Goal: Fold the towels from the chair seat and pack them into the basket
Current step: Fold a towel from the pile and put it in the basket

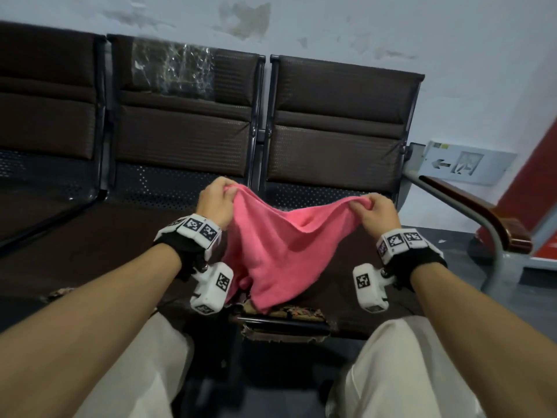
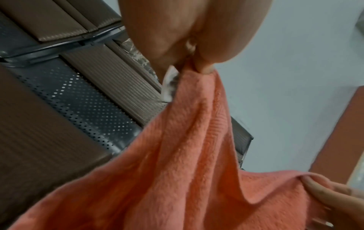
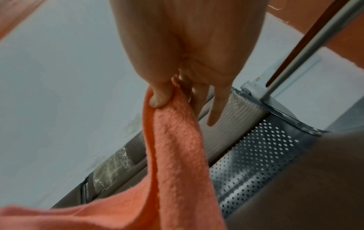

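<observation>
A pink towel [image 1: 280, 245] hangs in the air over the brown chair seat [image 1: 105, 236], stretched between both hands and sagging in the middle. My left hand [image 1: 221, 193] pinches its upper left corner, and the left wrist view shows the thumb and fingers closed on the cloth [image 2: 197, 140] next to a white label [image 2: 170, 84]. My right hand [image 1: 372, 208] pinches the upper right corner; in the right wrist view the thumb presses the towel [image 3: 177, 155] while two fingers point down. The towel's lower end droops to the seat's front edge. No basket is in view.
Three brown padded chairs in a row stand against a pale wall [image 1: 391, 31]. A metal armrest with a wooden top [image 1: 470, 212] juts out at the right. A patterned cloth [image 1: 295, 312] lies at the seat's front edge under the towel. My knees are below.
</observation>
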Demonstrator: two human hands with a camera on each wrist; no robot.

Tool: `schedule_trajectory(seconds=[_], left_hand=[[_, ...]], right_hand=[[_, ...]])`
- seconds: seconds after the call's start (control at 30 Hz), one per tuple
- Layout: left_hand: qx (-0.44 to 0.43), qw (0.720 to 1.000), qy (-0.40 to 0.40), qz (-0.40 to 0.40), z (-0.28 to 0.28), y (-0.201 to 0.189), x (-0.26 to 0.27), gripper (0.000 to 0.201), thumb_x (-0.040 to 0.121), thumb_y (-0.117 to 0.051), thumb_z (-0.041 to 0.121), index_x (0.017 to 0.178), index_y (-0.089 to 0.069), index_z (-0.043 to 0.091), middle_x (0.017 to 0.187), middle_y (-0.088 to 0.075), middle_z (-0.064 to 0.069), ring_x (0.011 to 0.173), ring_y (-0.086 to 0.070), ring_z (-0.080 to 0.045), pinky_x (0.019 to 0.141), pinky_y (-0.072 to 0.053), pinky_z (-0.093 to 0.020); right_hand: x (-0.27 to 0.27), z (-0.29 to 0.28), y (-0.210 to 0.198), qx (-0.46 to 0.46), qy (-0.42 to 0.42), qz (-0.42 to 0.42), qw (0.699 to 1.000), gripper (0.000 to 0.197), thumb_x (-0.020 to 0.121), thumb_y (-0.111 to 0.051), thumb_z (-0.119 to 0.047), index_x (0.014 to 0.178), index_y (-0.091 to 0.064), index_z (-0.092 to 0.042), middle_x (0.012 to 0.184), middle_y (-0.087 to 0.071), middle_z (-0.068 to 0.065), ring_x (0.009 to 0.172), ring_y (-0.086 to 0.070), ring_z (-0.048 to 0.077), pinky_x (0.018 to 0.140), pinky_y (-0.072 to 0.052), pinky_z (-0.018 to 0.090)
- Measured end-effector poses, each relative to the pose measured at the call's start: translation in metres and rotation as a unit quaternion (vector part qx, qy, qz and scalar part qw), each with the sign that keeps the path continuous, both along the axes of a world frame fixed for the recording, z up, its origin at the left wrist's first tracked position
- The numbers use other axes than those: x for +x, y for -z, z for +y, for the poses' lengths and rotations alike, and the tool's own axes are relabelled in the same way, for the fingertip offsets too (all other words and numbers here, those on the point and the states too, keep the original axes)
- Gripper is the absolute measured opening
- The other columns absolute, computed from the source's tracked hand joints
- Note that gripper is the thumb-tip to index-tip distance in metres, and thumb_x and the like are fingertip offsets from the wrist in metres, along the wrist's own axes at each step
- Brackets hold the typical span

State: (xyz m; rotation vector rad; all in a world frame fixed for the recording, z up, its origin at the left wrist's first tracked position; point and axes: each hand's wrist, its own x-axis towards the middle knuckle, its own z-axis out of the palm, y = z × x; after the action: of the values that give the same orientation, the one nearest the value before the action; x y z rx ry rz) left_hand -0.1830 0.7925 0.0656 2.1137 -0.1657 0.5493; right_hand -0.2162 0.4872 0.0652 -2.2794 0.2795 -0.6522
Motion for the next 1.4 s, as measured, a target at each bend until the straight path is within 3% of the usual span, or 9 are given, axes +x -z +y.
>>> schedule_trajectory(seconds=[0.13, 0.27, 0.43, 0.67, 0.9, 1.1, 1.23, 1.3, 1.4], left_hand=[[-0.055, 0.998, 0.025, -0.012, -0.008, -0.032, -0.007, 0.020, 0.095, -0.049, 0.012, 0.106, -0.064, 0.004, 0.109, -0.066, -0.013, 0.103, -0.058, -0.022, 0.079, -0.036, -0.018], [-0.153, 0.986, 0.006, -0.066, 0.000, -0.075, -0.005, 0.021, 0.095, -0.048, 0.011, 0.106, -0.064, 0.001, 0.108, -0.066, -0.019, 0.105, -0.060, -0.029, 0.084, -0.043, -0.026], [-0.107, 0.979, -0.095, -0.147, 0.022, -0.100, 0.003, 0.018, 0.092, -0.052, 0.012, 0.102, -0.066, 0.004, 0.102, -0.068, -0.019, 0.099, -0.061, -0.030, 0.081, -0.038, -0.029], [-0.104, 0.986, -0.065, -0.117, 0.009, -0.066, 0.027, 0.017, 0.091, -0.053, 0.007, 0.098, -0.068, 0.005, 0.097, -0.069, -0.015, 0.095, -0.062, -0.026, 0.081, -0.042, -0.024], [-0.066, 0.995, -0.053, -0.043, 0.004, -0.011, 0.067, 0.015, 0.089, -0.056, 0.008, 0.094, -0.069, 0.008, 0.097, -0.070, -0.012, 0.095, -0.062, -0.026, 0.082, -0.041, -0.023], [-0.052, 0.997, -0.045, 0.029, 0.001, 0.039, 0.091, 0.014, 0.088, -0.058, 0.013, 0.094, -0.071, 0.013, 0.095, -0.071, -0.008, 0.094, -0.064, -0.023, 0.081, -0.041, -0.022], [-0.096, 0.991, -0.020, 0.092, -0.024, 0.052, 0.101, 0.011, 0.087, -0.060, 0.015, 0.091, -0.070, 0.019, 0.100, -0.069, -0.006, 0.098, -0.061, -0.019, 0.088, -0.044, -0.025], [-0.183, 0.975, 0.013, 0.127, -0.042, 0.050, 0.100, 0.011, 0.085, -0.062, 0.010, 0.089, -0.068, 0.018, 0.097, -0.068, -0.007, 0.095, -0.060, -0.019, 0.092, -0.047, -0.032], [-0.255, 0.953, 0.059, 0.154, -0.060, 0.048, 0.093, 0.012, 0.085, -0.063, 0.007, 0.089, -0.069, 0.015, 0.081, -0.063, -0.003, 0.075, -0.057, -0.013, 0.067, -0.049, -0.023]], right_hand=[[-0.008, 0.006, -0.036, 0.028, -0.016, -0.077, 0.997, 0.006, 0.084, -0.066, -0.014, 0.089, -0.067, -0.012, 0.085, -0.065, 0.005, 0.084, -0.059, 0.019, 0.075, -0.046, 0.030], [-0.013, -0.001, -0.083, 0.078, 0.015, -0.144, 0.986, 0.005, 0.086, -0.060, -0.013, 0.082, -0.063, -0.016, 0.079, -0.060, 0.001, 0.080, -0.054, 0.015, 0.071, -0.038, 0.022], [-0.019, -0.023, -0.125, 0.047, 0.066, -0.222, 0.972, 0.009, 0.084, -0.067, -0.017, 0.080, -0.066, -0.009, 0.073, -0.056, 0.003, 0.072, -0.050, 0.016, 0.061, -0.031, 0.020], [0.010, -0.037, -0.082, 0.063, 0.090, -0.181, 0.977, 0.015, 0.090, -0.061, -0.014, 0.098, -0.072, -0.009, 0.085, -0.064, 0.002, 0.082, -0.056, 0.012, 0.068, -0.034, 0.014], [0.040, -0.048, -0.024, 0.062, 0.110, -0.062, 0.990, 0.014, 0.088, -0.065, -0.018, 0.097, -0.074, -0.014, 0.095, -0.073, 0.008, 0.092, -0.064, 0.022, 0.075, -0.037, 0.017], [0.066, -0.046, 0.025, 0.144, 0.156, 0.003, 0.977, 0.019, 0.085, -0.066, -0.024, 0.097, -0.074, -0.012, 0.101, -0.072, 0.011, 0.102, -0.063, 0.029, 0.092, -0.044, 0.028], [0.083, -0.043, 0.061, 0.174, 0.139, 0.103, 0.970, 0.024, 0.089, -0.055, -0.018, 0.100, -0.070, -0.004, 0.100, -0.067, 0.017, 0.100, -0.059, 0.031, 0.088, -0.043, 0.033], [0.091, -0.034, 0.069, 0.214, 0.103, 0.111, 0.965, 0.014, 0.085, -0.056, -0.010, 0.087, -0.069, -0.007, 0.082, -0.063, 0.012, 0.081, -0.057, 0.024, 0.075, -0.045, 0.032], [0.096, -0.014, 0.064, 0.354, 0.036, 0.055, 0.933, 0.023, 0.081, -0.054, 0.002, 0.073, -0.065, -0.016, 0.058, -0.053, 0.001, 0.048, -0.044, 0.012, 0.045, -0.035, 0.021]])
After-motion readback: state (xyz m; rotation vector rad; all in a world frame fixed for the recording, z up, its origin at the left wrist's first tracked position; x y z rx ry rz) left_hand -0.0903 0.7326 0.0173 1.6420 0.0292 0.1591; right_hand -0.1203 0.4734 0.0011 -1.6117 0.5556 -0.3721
